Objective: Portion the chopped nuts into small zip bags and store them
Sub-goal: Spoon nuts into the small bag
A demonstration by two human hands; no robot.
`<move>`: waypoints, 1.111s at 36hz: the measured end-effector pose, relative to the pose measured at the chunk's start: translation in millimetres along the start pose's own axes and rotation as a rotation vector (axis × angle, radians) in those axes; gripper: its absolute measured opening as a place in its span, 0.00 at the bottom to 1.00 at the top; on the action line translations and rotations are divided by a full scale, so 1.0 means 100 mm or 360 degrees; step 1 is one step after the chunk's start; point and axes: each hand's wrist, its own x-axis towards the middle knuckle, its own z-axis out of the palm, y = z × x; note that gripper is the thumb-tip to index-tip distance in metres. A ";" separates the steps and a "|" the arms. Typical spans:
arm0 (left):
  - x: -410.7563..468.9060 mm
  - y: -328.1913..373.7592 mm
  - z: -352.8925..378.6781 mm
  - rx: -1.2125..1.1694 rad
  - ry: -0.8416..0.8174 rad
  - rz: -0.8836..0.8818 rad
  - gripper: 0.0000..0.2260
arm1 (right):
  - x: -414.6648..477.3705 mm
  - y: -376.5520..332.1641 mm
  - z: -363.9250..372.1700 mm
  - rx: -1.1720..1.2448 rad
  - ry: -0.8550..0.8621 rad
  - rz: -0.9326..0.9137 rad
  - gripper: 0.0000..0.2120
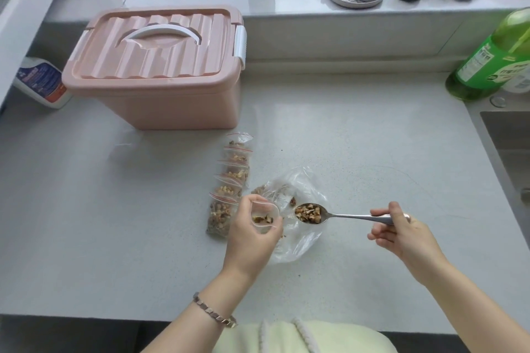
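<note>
The left hand (252,233) curls its fingers round a small clear zip bag (265,216), holding its mouth open. The right hand (403,235) pinches a long metal spoon (352,215) heaped with chopped brown nuts (308,212) beside it, above a crumpled clear plastic bag (301,183). Beyond lie a row of filled zip bags (229,180) and a lidded pink plastic box (155,71)

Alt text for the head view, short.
The right hand holds a spoon of chopped nuts beside a small zip bag held open by the left hand, over a larger clear bag on a grey counter. Filled bags lie in a row behind; a closed pink box stands beyond.
</note>
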 end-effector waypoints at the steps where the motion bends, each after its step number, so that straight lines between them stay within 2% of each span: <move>1: 0.00 -0.01 0.01 0.0043 -0.0025 0.0016 0.13 | -0.02 -0.05 -0.01 -0.0011 0.0005 -0.0040 0.19; 6: 0.02 -0.12 0.04 0.0294 -0.0073 0.0067 0.14 | -0.16 -0.36 0.08 -0.0019 -0.0009 -0.0224 0.20; 11: 0.03 -0.16 0.07 0.0320 -0.0105 0.0014 0.15 | -0.37 -0.69 0.27 -0.0092 -0.0072 -0.0432 0.21; 16: 0.03 -0.18 0.08 0.0340 -0.0118 -0.0059 0.16 | -0.57 -0.83 0.51 -0.0321 -0.0185 -0.0686 0.21; 21: 0.01 -0.21 0.09 0.0323 -0.0134 -0.0053 0.13 | -0.72 -0.72 0.67 -0.0778 -0.0230 -0.1132 0.20; 24: 0.00 -0.21 0.08 0.0259 -0.0107 -0.0038 0.11 | -0.78 -0.64 0.69 -0.1066 -0.0313 -0.1440 0.23; 28: -0.01 -0.17 0.04 0.0145 -0.0082 -0.0067 0.10 | -0.78 -0.62 0.61 -0.1047 -0.0280 -0.1685 0.20; 32: -0.02 -0.10 -0.03 -0.0011 0.0025 -0.0096 0.10 | -0.71 -0.63 0.50 -0.0687 -0.0011 -0.1429 0.21; 35: -0.01 -0.08 -0.11 -0.0124 0.0164 -0.0109 0.10 | -0.60 -0.51 0.42 -0.0611 0.0158 -0.1179 0.20; 40: -0.01 -0.16 -0.19 -0.0139 0.0233 -0.0111 0.12 | -0.39 -0.15 0.37 -0.0571 0.0191 -0.0768 0.17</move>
